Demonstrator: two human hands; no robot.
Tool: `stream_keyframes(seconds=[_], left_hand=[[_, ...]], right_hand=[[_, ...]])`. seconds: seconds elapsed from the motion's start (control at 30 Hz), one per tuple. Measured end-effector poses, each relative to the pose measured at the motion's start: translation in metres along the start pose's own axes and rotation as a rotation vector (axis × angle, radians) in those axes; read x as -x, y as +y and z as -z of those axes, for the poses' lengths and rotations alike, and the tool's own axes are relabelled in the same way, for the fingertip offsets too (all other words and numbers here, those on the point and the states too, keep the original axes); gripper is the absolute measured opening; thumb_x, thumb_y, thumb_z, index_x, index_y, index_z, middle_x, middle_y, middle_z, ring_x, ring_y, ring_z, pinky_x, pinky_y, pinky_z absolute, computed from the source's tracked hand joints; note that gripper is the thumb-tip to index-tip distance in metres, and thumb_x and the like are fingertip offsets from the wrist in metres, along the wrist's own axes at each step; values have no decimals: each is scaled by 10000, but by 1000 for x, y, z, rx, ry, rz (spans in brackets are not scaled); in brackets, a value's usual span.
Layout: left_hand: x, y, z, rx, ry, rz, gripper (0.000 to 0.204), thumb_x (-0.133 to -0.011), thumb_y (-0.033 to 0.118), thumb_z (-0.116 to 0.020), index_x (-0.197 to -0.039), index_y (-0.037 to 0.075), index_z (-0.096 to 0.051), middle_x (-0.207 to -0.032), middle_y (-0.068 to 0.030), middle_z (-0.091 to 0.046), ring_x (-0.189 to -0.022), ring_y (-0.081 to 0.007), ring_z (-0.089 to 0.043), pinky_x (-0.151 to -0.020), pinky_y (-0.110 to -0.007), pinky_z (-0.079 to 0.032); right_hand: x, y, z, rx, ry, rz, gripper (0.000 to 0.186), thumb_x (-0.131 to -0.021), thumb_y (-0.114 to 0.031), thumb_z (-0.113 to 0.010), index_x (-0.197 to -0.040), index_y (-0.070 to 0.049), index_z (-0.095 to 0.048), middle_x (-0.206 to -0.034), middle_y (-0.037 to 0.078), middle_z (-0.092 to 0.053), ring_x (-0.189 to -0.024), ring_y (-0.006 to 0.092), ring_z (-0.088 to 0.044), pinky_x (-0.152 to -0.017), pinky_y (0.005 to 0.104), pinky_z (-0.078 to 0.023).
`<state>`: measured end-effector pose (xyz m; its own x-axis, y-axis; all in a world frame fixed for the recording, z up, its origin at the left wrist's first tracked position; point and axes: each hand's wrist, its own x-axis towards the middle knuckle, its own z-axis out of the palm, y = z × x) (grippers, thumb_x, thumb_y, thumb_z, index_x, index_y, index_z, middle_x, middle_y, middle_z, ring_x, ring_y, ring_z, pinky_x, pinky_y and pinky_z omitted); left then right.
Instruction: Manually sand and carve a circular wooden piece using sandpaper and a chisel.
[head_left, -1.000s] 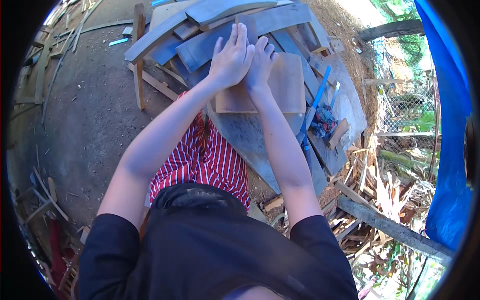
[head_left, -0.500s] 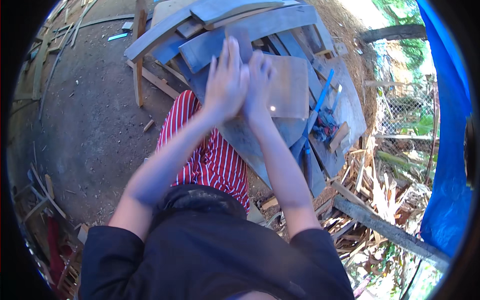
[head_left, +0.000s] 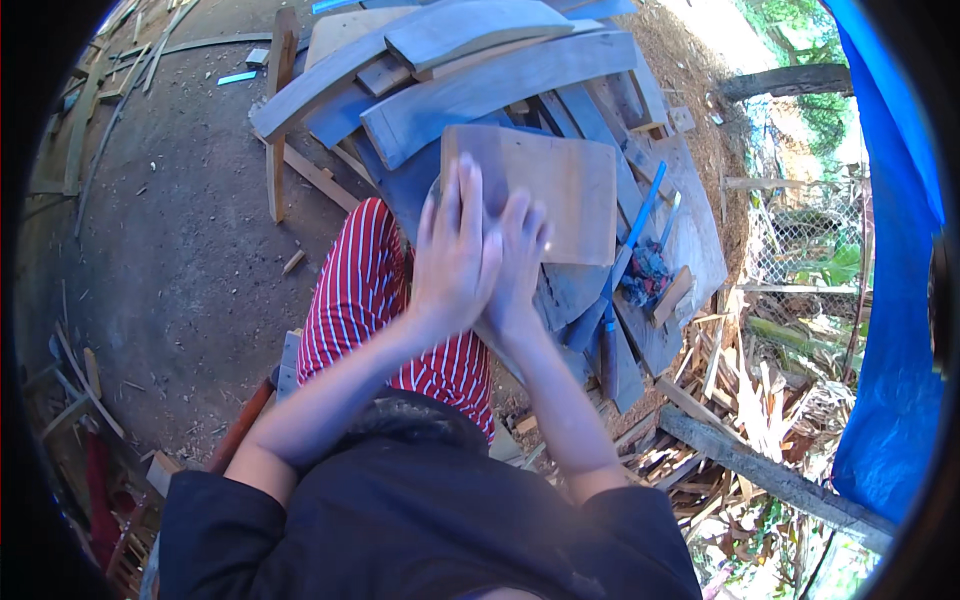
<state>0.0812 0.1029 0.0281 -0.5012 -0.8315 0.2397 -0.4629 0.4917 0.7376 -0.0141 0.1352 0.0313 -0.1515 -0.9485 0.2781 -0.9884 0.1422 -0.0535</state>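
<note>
My left hand (head_left: 455,250) lies flat, fingers stretched, over a dark, thin-looking rectangular piece (head_left: 475,142) on the left part of a pale brown board (head_left: 565,205). My right hand (head_left: 515,262) is beside it, overlapping, with fingers apart and slightly bent on or just over the same piece; blur hides the exact contact. The board rests on a heap of flat and curved wooden pieces (head_left: 500,60). Just right of the board are long blue bar-like tools (head_left: 645,205) and a dark crumpled bundle (head_left: 645,275). My striped-trousered leg shows below my hands.
An upright plank (head_left: 278,175) stands left of the heap on a dirt floor (head_left: 170,250) with scattered offcuts. Right are a concrete beam (head_left: 760,470), splintered scraps (head_left: 740,390), wire mesh fencing (head_left: 790,240) and a hanging blue tarp (head_left: 890,300).
Both hands have moved down the frame toward my body, and the dark piece has come with them, now over the board's left part. The heap sits slightly lower in view.
</note>
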Motion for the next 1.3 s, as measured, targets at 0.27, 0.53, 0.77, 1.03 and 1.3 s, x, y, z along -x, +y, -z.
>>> stream_keyframes(seconds=[0.27, 0.53, 0.77, 1.03, 1.3], left_hand=[[-116, -47, -18, -25, 114, -80, 615, -985, 291, -369, -1478, -50, -229, -1530, -254, -273, -1423, -376, -272, -1142, -522, -231], [27, 8, -4, 31, -17, -87, 715, -947, 211, -472, -1517, -44, -124, -1576, -253, -149, -1468, -380, -158, -1164, -517, -176], [-114, -45, -16, 49, 123, -92, 608, -975, 262, -444, -1462, -59, -269, -1517, -275, -288, -1428, -388, -257, -1144, -514, -240], [-10, -24, -11, 93, 76, -187, 671, -954, 196, -504, -1468, -107, -196, -1519, -338, -201, -1419, -475, -214, -1153, -485, -239], [-75, -34, -9, 38, 147, -241, 602, -964, 213, -475, -1446, -90, -278, -1490, -335, -280, -1398, -467, -267, -1149, -473, -249]], right_hand=[[-105, 21, -51, 82, 193, -109, 240, -899, -194, -487, -1100, -123, -597, -1054, 120, -464, -993, 304, -451, -806, 416, -373], [24, -7, 19, -9, -104, -92, 558, -888, -262, -500, -1435, -178, -429, -1108, 158, -434, -1008, 338, -437, -855, 461, -366], [-106, 21, -42, 182, 110, -93, 270, -898, -228, -490, -1122, -117, -592, -1095, 122, -470, -998, 306, -456, -845, 422, -385], [-7, 9, -21, 101, 101, 36, 536, -888, -222, -513, -1417, -187, -435, -1144, 161, -428, -1045, 343, -428, -852, 469, -370], [-65, 19, -31, 80, 130, -39, 529, -898, -246, -497, -1421, -221, -426, -1118, 149, -438, -1001, 321, -434, -821, 425, -366]])
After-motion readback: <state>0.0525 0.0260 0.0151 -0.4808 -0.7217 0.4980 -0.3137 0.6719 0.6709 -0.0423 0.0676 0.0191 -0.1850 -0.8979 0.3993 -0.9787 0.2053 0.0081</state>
